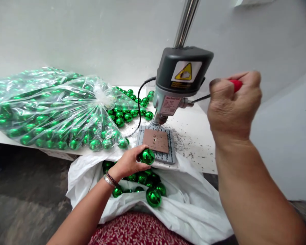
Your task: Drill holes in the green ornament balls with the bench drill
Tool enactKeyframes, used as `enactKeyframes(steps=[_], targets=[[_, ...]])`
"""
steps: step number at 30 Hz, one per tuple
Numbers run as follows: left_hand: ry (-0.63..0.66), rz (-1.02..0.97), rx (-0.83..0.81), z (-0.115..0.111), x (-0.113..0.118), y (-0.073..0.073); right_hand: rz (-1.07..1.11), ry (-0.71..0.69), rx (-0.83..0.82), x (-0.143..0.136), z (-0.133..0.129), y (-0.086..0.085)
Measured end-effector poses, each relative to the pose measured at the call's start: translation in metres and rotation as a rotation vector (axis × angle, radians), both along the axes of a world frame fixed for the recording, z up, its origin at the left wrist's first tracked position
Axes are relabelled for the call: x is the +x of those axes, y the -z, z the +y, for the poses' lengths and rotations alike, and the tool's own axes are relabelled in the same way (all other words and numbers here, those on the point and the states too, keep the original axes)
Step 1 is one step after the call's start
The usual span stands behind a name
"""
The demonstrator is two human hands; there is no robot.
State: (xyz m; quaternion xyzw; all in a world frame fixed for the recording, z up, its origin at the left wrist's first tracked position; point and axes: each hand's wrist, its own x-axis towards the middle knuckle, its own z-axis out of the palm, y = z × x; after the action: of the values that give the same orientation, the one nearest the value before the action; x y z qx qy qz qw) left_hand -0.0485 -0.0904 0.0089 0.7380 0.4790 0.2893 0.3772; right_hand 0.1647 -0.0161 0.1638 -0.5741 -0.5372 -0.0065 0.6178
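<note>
Between the thumb and fingers of my left hand is a shiny green ball, held at the front edge of the drill press base. My right hand is wrapped round the red-knobbed feed lever of the drill press. Its thin drill bit points down above a brown square board that has a small hole in it. More green balls lie in a white cloth sack over my lap, below my left hand.
A clear plastic bag, tied at the neck and full of green balls, lies on the white table at the left. Loose green balls sit behind it. A black cable loops beside the drill. Dark shavings are scattered around the base.
</note>
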Motion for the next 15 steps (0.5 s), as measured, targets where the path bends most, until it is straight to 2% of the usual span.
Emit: enactKeyframes(steps=[3,5,7,8,10,13,15], targets=[[0.016,0.100,-0.031,-0.024,-0.018,0.007,-0.028,-0.031,0.016,0.000,0.000,-0.002],[-0.059,0.186,-0.003,-0.038,-0.027,0.010,-0.033,-0.051,0.036,0.000,0.000,-0.002],[-0.122,0.265,0.024,-0.050,-0.028,0.011,-0.026,-0.065,0.044,0.000,0.000,-0.002],[-0.107,0.295,0.021,-0.055,-0.025,0.011,-0.020,-0.065,0.043,-0.001,0.000,-0.002],[0.050,0.317,-0.020,-0.063,-0.012,0.012,-0.015,-0.057,0.035,-0.001,0.000,-0.001],[0.392,0.288,-0.093,-0.073,0.015,0.023,-0.030,-0.040,0.021,-0.002,-0.001,0.000],[0.467,0.361,-0.115,-0.078,0.029,0.034,-0.044,-0.025,-0.008,-0.002,-0.001,0.000]])
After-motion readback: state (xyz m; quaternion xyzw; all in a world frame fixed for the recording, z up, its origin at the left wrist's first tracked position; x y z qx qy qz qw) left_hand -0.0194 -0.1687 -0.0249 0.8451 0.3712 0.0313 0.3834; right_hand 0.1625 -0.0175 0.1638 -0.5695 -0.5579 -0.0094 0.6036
